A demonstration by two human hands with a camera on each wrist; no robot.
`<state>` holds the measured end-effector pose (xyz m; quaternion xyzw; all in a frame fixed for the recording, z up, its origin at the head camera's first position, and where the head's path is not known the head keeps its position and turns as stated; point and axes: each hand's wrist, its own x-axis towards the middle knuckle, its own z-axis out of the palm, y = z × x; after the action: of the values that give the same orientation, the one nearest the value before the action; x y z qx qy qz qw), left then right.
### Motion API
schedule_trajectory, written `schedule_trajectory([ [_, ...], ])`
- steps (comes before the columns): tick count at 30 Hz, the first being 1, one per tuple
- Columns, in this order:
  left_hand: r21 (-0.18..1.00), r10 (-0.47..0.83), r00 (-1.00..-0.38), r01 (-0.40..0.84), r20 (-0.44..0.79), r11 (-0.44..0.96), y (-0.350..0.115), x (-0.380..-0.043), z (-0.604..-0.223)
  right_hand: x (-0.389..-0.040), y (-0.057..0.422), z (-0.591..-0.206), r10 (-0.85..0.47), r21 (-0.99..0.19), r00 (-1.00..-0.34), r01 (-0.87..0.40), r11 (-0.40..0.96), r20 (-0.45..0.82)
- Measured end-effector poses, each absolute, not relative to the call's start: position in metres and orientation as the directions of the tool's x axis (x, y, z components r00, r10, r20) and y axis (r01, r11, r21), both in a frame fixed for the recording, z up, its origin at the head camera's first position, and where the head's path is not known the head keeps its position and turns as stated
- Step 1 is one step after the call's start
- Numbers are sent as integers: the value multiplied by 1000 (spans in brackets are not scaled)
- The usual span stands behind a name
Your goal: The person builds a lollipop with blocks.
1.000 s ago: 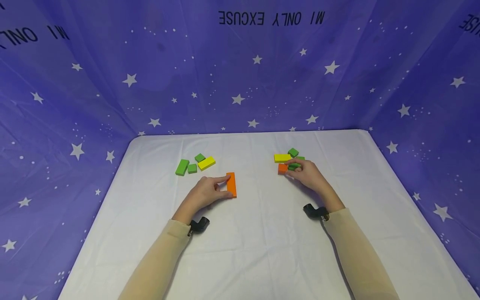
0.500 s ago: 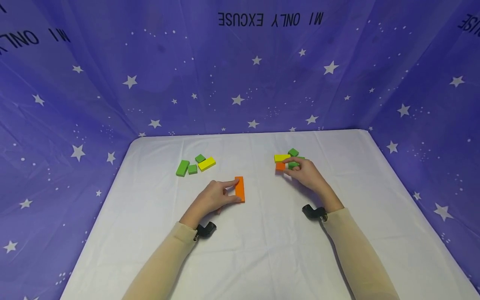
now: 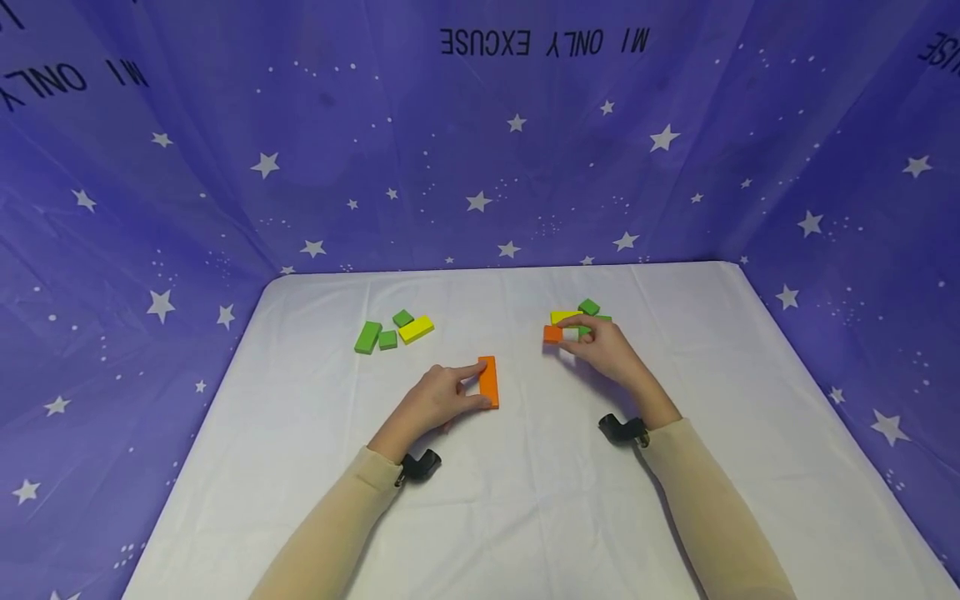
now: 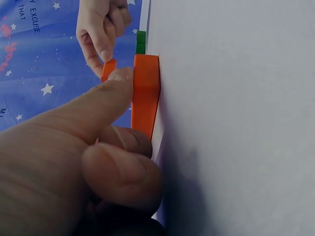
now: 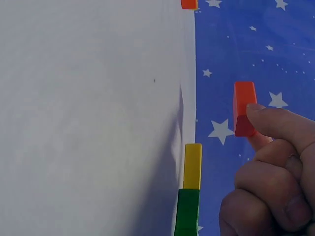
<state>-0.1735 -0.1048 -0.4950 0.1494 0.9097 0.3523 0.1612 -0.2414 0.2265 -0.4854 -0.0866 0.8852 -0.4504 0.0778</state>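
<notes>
From the left, we see the starry curtain (image 3: 150, 225) rising beside the white table (image 3: 540, 508), whose left edge slants away to a rounded far corner. Inside that corner lies a loose group: a long green block (image 3: 367, 337), two small green blocks (image 3: 387, 340) and, angled at their right, a yellow block (image 3: 417, 329). Cloth shows between this group and the far edge.

Nearer to us and further right, our left hand (image 3: 433, 396) pinches the long orange block (image 3: 488, 383) end to end, forefinger at the far end and thumb at the near one. The block lies flat, its length pointing away from us; we cannot tell whether it rests on the cloth or sits just above it. A wide stretch of cloth reaches from it to the near side.

Across a short gap of cloth, further off and to the right, we have the small orange block (image 3: 552, 334), raised off the table between the thumb and forefinger of our right hand (image 3: 609, 348). Just behind that hand, partly hidden by it, sit the second yellow block (image 3: 566, 317) and further green blocks (image 3: 588, 307). Beyond them, a broad band of cloth runs to the slanting right edge, with curtain alongside.
</notes>
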Motion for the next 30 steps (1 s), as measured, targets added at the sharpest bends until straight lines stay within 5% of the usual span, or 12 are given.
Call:
schedule_trajectory([
  [30,486,351,-934,279,-62,828,-88,-168,-499,-249,184,-483,-308,-839,-951,-146,524,-27],
])
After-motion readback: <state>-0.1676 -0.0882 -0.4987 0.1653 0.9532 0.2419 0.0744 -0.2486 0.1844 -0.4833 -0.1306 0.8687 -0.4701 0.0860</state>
